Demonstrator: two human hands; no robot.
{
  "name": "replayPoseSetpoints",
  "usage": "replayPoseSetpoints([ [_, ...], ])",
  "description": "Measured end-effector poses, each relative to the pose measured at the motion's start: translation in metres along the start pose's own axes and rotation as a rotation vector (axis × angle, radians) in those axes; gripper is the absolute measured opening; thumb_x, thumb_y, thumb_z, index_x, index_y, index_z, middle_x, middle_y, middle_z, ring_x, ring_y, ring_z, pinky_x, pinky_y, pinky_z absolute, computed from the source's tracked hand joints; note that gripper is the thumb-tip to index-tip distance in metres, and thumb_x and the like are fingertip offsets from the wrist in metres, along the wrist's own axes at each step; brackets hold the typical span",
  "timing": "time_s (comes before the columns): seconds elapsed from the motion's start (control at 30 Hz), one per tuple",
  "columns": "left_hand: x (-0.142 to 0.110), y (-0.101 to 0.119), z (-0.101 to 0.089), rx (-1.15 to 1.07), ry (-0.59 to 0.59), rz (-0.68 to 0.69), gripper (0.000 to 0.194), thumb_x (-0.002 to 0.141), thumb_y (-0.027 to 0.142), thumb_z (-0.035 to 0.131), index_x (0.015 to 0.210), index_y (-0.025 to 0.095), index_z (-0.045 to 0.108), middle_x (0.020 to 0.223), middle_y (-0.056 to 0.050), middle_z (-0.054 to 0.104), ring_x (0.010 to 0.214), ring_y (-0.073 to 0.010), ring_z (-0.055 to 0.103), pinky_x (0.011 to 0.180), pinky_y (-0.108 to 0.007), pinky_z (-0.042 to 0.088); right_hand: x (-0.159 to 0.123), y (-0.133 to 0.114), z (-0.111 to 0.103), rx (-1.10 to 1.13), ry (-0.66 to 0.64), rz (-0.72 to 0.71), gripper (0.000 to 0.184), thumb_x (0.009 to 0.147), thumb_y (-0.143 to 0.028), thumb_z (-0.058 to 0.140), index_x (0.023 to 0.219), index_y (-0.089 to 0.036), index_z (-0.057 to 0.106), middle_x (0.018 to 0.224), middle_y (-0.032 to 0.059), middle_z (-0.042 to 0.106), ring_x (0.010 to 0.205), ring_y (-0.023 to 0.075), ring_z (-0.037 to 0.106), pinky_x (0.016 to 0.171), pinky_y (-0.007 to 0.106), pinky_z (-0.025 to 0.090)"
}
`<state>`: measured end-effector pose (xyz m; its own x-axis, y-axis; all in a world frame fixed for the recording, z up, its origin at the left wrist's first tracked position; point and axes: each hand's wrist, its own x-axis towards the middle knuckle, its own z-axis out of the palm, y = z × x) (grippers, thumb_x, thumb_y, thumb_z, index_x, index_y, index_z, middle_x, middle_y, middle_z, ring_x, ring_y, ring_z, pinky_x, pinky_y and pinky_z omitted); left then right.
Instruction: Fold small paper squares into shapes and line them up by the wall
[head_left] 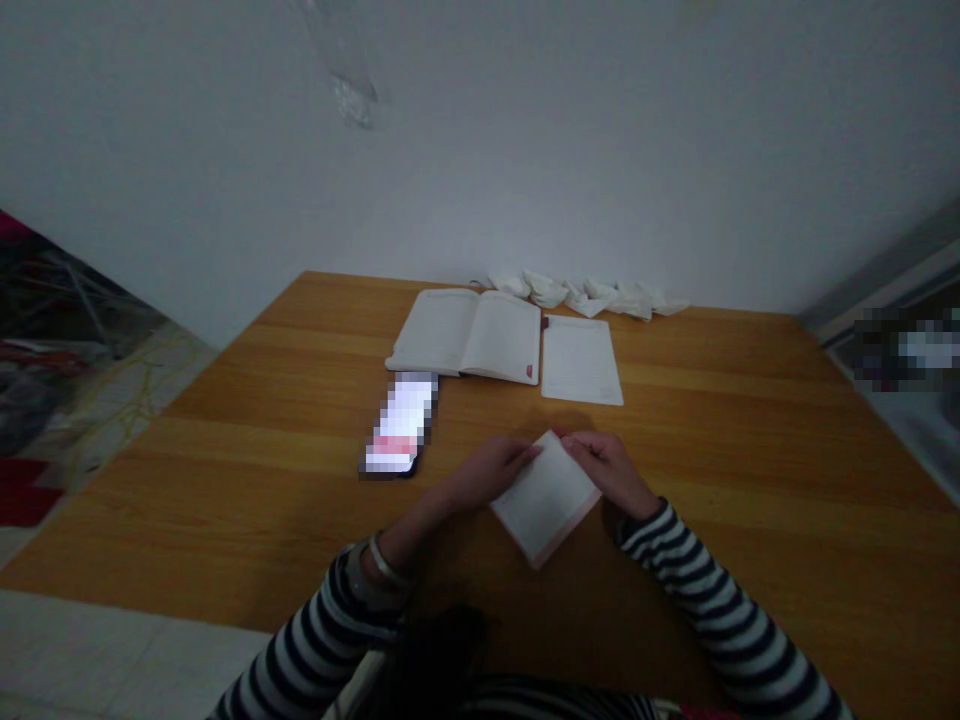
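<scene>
Between both hands is a small square of paper [547,505], white with pinkish edges and turned so one corner points toward me. It looks folded, though its layers are hard to make out. My left hand [501,468] grips its upper left side, thumb lying on top near the far corner. On the opposite side of that corner, my right hand [606,462] pinches the paper with curled fingers. The fingers underneath are hidden.
An open notebook [442,330] lies toward the back of the wooden table [247,440], beside a loose white sheet [581,360]. Crumpled white papers [585,297] line the wall. A phone [401,425] with a lit, blurred screen lies left of my hands.
</scene>
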<state>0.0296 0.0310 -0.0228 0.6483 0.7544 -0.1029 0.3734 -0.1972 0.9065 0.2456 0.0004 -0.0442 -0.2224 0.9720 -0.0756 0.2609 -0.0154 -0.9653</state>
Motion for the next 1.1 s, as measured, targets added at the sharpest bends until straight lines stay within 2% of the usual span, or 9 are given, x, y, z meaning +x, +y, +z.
replayPoseSetpoints([
  [0.17, -0.002, 0.001, -0.016, -0.007, -0.059, -0.071, 0.05, 0.102, 0.048, 0.036, 0.067, 0.019, 0.057, 0.057, 0.0, 0.062, 0.057, -0.0144, 0.056, 0.063, -0.027, 0.044, 0.003, 0.008, -0.031, 0.062, 0.27, 0.029, 0.049, 0.086, -0.061, 0.062, 0.066, -0.016, 0.064, 0.059, -0.0014, 0.052, 0.054, 0.0126, 0.042, 0.05, 0.025, 0.029],
  [0.27, -0.001, -0.003, -0.021, -0.001, 0.051, -0.13, 0.051, 0.102, 0.047, 0.034, 0.065, 0.02, 0.055, 0.054, 0.0, 0.061, 0.055, -0.015, 0.057, 0.065, -0.028, 0.045, 0.005, 0.012, -0.043, 0.071, 0.392, 0.01, 0.048, 0.082, -0.062, 0.065, 0.064, -0.017, 0.065, 0.058, -0.0018, 0.05, 0.055, 0.0124, 0.04, 0.05, 0.025, 0.028],
  [0.33, 0.0, -0.005, -0.023, 0.023, 0.174, -0.137, 0.051, 0.102, 0.048, 0.035, 0.066, 0.019, 0.057, 0.059, -0.002, 0.064, 0.059, -0.0161, 0.059, 0.067, -0.029, 0.045, 0.004, 0.012, -0.04, 0.084, 0.367, 0.006, 0.049, 0.083, -0.062, 0.065, 0.064, -0.017, 0.064, 0.057, -0.0022, 0.048, 0.054, 0.0121, 0.038, 0.05, 0.025, 0.027],
  [0.43, 0.001, -0.005, -0.02, 0.023, 0.234, -0.114, 0.053, 0.102, 0.053, 0.033, 0.072, 0.018, 0.061, 0.069, -0.003, 0.066, 0.065, -0.0169, 0.06, 0.065, -0.029, 0.044, 0.001, 0.009, -0.021, 0.097, 0.167, 0.023, 0.051, 0.087, -0.063, 0.06, 0.064, -0.017, 0.06, 0.057, -0.0028, 0.046, 0.053, 0.0113, 0.037, 0.05, 0.025, 0.027],
  [0.53, 0.001, 0.0, -0.014, -0.006, 0.141, -0.066, 0.051, 0.101, 0.054, 0.036, 0.08, 0.017, 0.064, 0.072, -0.003, 0.065, 0.066, -0.0164, 0.057, 0.061, -0.028, 0.042, -0.001, 0.003, 0.002, 0.054, -0.043, 0.02, 0.054, 0.091, -0.064, 0.054, 0.063, -0.017, 0.056, 0.057, -0.003, 0.045, 0.053, 0.011, 0.038, 0.049, 0.024, 0.026],
  [0.6, 0.001, 0.001, -0.01, -0.038, 0.045, -0.02, 0.048, 0.1, 0.052, 0.038, 0.085, 0.015, 0.066, 0.075, -0.003, 0.065, 0.067, -0.016, 0.055, 0.061, -0.027, 0.041, -0.001, 0.001, 0.012, 0.0, -0.066, -0.01, 0.057, 0.09, -0.066, 0.052, 0.061, -0.018, 0.055, 0.057, -0.0028, 0.043, 0.054, 0.011, 0.038, 0.049, 0.024, 0.026],
  [0.7, 0.002, -0.002, -0.007, -0.057, -0.054, 0.0, 0.046, 0.098, 0.05, 0.043, 0.08, 0.014, 0.066, 0.071, -0.002, 0.063, 0.065, -0.0148, 0.052, 0.059, -0.026, 0.039, 0.001, 0.0, 0.013, -0.067, 0.004, -0.035, 0.059, 0.09, -0.068, 0.05, 0.059, -0.018, 0.054, 0.056, -0.0026, 0.043, 0.054, 0.0114, 0.038, 0.049, 0.024, 0.027],
  [0.93, 0.001, -0.009, -0.018, -0.092, -0.06, -0.066, 0.045, 0.095, 0.051, 0.051, 0.075, 0.015, 0.067, 0.067, -0.003, 0.065, 0.06, -0.0142, 0.056, 0.057, -0.025, 0.04, 0.006, 0.007, -0.015, -0.101, 0.277, -0.027, 0.051, 0.089, -0.061, 0.055, 0.063, -0.017, 0.064, 0.054, -0.0016, 0.047, 0.053, 0.013, 0.04, 0.049, 0.025, 0.029],
  [1.1, -0.006, -0.007, -0.026, -0.265, -0.233, -0.182, 0.047, 0.094, 0.057, 0.053, 0.077, 0.015, 0.065, 0.065, -0.004, 0.07, 0.059, -0.0162, 0.066, 0.057, -0.026, 0.049, 0.006, 0.006, -0.029, -0.088, 0.33, -0.028, 0.049, 0.086, -0.061, 0.06, 0.066, -0.017, 0.067, 0.055, -0.0007, 0.052, 0.054, 0.0136, 0.043, 0.049, 0.025, 0.032],
])
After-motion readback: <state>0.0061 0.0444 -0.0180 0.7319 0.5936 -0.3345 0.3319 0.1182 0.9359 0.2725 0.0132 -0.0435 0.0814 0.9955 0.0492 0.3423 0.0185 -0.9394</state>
